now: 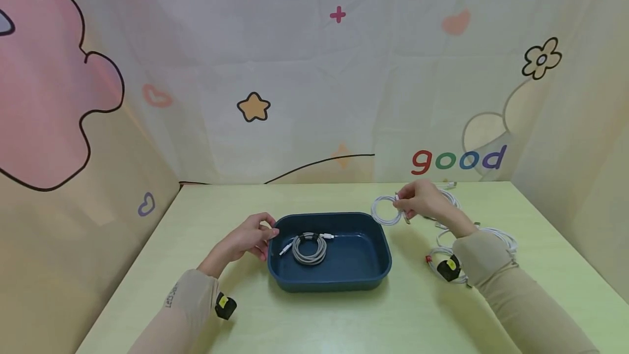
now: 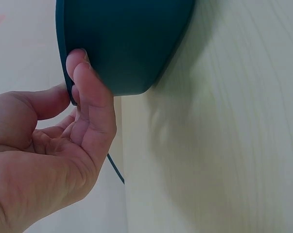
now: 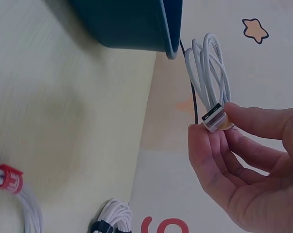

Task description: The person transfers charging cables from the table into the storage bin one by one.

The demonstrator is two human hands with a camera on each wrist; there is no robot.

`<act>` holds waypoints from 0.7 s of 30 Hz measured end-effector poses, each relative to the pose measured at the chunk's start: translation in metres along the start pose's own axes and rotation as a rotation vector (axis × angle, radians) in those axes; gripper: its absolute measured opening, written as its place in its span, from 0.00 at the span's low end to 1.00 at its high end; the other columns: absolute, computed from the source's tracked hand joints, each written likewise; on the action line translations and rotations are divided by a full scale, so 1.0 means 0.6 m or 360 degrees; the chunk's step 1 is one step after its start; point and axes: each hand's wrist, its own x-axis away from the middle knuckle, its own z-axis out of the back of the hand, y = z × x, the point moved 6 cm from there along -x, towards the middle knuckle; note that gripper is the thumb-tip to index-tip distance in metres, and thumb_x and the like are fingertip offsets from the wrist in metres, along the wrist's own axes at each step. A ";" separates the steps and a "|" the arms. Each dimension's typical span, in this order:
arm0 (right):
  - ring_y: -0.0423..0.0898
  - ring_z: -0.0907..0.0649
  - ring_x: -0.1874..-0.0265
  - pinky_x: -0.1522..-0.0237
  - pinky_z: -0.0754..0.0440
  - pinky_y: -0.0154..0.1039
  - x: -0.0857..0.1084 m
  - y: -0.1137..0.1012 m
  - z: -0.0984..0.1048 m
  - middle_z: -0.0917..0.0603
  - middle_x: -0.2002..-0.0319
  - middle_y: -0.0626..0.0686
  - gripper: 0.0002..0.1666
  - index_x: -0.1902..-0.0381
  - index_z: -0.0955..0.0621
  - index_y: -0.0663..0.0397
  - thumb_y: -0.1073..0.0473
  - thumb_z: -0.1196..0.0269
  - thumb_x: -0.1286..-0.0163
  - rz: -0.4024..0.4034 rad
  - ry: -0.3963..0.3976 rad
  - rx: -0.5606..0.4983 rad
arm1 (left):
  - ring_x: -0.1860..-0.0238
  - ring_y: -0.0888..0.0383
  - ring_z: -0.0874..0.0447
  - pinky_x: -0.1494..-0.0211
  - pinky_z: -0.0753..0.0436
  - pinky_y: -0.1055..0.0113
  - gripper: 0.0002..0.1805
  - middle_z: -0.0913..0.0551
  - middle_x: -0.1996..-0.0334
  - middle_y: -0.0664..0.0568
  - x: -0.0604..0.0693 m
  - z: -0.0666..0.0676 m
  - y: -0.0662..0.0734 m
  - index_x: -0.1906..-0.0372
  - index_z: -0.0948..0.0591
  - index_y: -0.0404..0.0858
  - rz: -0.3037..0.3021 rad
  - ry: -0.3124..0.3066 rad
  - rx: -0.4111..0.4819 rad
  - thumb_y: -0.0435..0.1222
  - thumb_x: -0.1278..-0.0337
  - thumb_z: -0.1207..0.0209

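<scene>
A dark blue rectangular bin [image 1: 329,284] stands mid-table, with a coiled grey cable [image 1: 309,255] with white plugs lying in its left part. My left hand [image 1: 249,235] holds the bin's left rim. In the left wrist view, the thumb is at the rim and the fingers [image 2: 95,92] bend against the outer wall. Off the bin's right back corner, my right hand [image 1: 423,201] pinches a coiled white cable [image 1: 378,217] near its metal plug. The right wrist view shows this coil [image 3: 209,73] raised off the table between thumb and fingers.
More coiled cables lie on the table to the right, partly hidden by the right arm. One white coil has a red strap [image 3: 11,178], another a dark strap [image 3: 103,227]. A printed curtain [image 1: 304,70] hangs behind the table's back edge.
</scene>
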 end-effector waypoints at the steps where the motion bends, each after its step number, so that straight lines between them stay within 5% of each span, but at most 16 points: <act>1: 0.42 0.20 0.79 0.72 0.17 0.32 -0.001 -0.002 -0.002 0.18 0.71 0.57 0.14 0.57 0.20 0.70 0.62 0.36 0.35 0.0003 -0.0004 -0.0002 | 0.83 0.57 0.24 0.77 0.18 0.68 0.15 0.24 0.76 0.48 0.000 0.000 0.000 0.46 0.34 0.35 0.0007 0.0001 0.0005 0.36 0.31 0.47; 21: 0.44 0.22 0.79 0.71 0.18 0.36 -0.016 -0.058 -0.069 0.18 0.76 0.53 0.09 0.62 0.17 0.65 0.63 0.34 0.37 0.0136 -0.0102 0.0106 | 0.83 0.57 0.24 0.77 0.18 0.68 0.15 0.24 0.75 0.47 -0.001 0.000 -0.003 0.46 0.33 0.35 0.0015 0.0018 0.0008 0.36 0.31 0.47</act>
